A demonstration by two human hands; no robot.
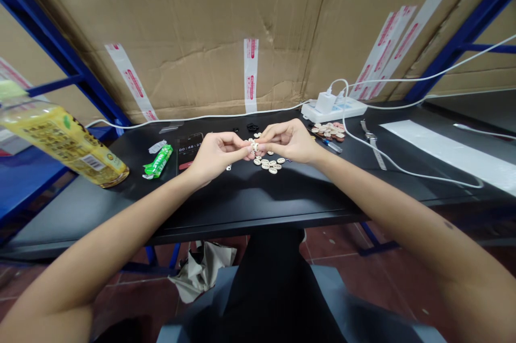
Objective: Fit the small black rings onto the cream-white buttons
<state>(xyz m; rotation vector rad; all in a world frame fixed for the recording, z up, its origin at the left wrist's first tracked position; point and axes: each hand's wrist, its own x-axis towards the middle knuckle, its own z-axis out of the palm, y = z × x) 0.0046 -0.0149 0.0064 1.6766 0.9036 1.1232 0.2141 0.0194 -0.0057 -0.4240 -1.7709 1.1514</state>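
Left hand [213,156]: pinches cream pieces [255,145] between fingertips.
Right hand [291,141]: pinches same cream pieces, opposite side.
Loose ovals [265,166]: lie on black table [282,192], near hands.

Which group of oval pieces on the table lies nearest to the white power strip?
The pinkish pile, right of the right hand; the loose cream pieces lie left of that pile, farther from the power strip.
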